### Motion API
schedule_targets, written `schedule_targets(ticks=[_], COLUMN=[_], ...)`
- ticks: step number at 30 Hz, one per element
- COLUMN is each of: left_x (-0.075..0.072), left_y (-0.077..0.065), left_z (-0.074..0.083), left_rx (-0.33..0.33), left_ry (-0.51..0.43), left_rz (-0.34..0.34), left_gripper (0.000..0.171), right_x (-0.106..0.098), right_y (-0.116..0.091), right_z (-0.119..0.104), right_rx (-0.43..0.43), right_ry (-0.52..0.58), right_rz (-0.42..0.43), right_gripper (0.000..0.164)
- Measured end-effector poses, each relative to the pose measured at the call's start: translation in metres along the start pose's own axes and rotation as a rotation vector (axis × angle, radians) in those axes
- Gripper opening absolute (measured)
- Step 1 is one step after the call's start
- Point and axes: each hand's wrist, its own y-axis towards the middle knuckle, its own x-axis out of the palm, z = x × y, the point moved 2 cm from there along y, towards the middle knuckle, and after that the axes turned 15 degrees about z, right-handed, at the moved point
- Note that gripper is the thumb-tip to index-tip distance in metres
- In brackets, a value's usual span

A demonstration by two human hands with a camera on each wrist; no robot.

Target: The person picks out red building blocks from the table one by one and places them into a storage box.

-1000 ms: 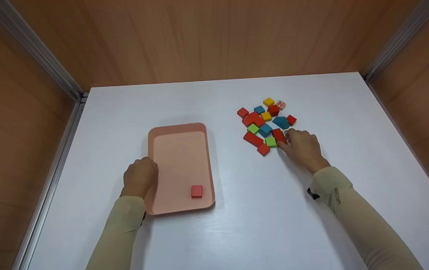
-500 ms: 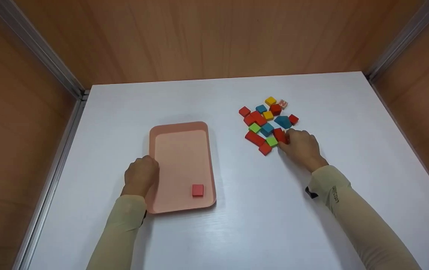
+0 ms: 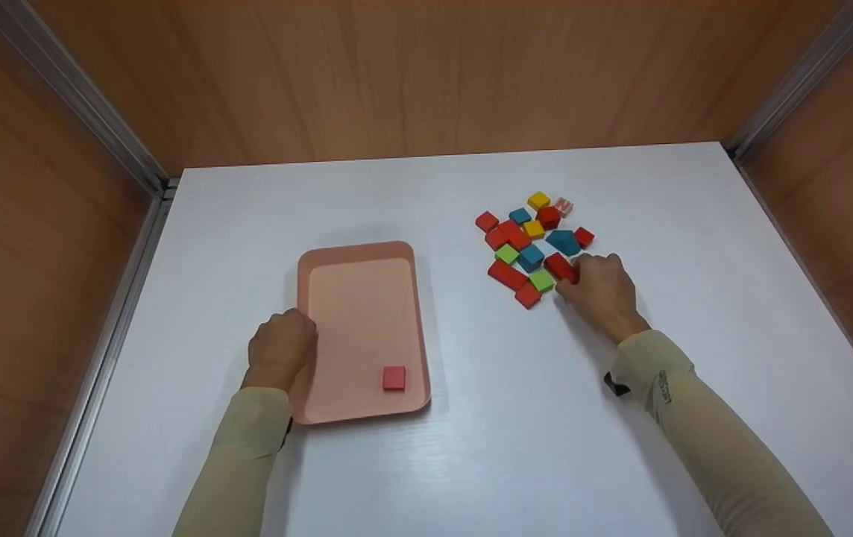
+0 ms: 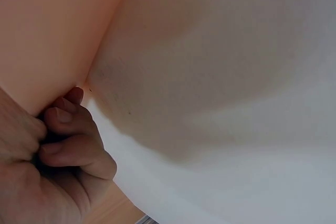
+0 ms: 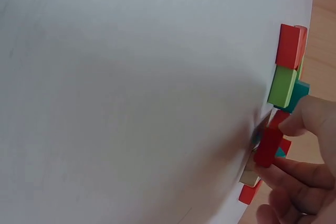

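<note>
My left hand [image 3: 283, 347] grips the left rim of a pink tray [image 3: 359, 298]. In the left wrist view, the curled fingers [image 4: 79, 150] wrap that tray's edge [image 4: 63, 35]. A single pink-red square block [image 3: 394, 378] lies in the tray's near right corner. At the right side of a group of coloured blocks is my right hand [image 3: 602, 294]. Its thumb and fingers pinch a red block [image 5: 269, 145], seen best in the right wrist view. Beside the hand lie a light green block [image 3: 541, 281] and a blue block [image 3: 531, 258].
Several more blocks spread behind and left of the right hand, among them a long red block [image 3: 507, 274], a yellow block [image 3: 538, 201] and a dark teal block [image 3: 564, 242]. The white table [image 3: 471, 462] is enclosed by wooden panels [image 3: 426, 82] at the back and sides.
The red block at my right fingers has turned and shifted slightly right, parting from its neighbours. My left hand stays at the tray's rim.
</note>
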Motion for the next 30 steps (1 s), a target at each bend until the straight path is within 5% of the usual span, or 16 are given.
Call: schedule_targets(ticks=[7, 15, 24, 30], left_x=[-0.002, -0.001, -0.001, 0.0], left_y=[0.0, 0.001, 0.0, 0.001], left_z=[0.0, 0.001, 0.001, 0.003], left_rx=[-0.004, 0.02, 0.091, 0.027], left_ry=[-0.007, 0.039, 0.089, 0.038], left_rz=[-0.007, -0.036, -0.036, -0.03], left_gripper=[0.026, 0.022, 0.015, 0.02], right_x=[-0.007, -0.007, -0.007, 0.001], right_y=[0.001, -0.001, -0.011, -0.022], right_z=[-0.009, -0.03, -0.068, -0.101], right_rx=[-0.057, -0.103, -0.27, -0.381], right_ry=[0.024, 0.021, 0.036, 0.066], right_rz=[0.146, 0.109, 0.123, 0.136], right_gripper=[0.041, 0.034, 0.04, 0.039])
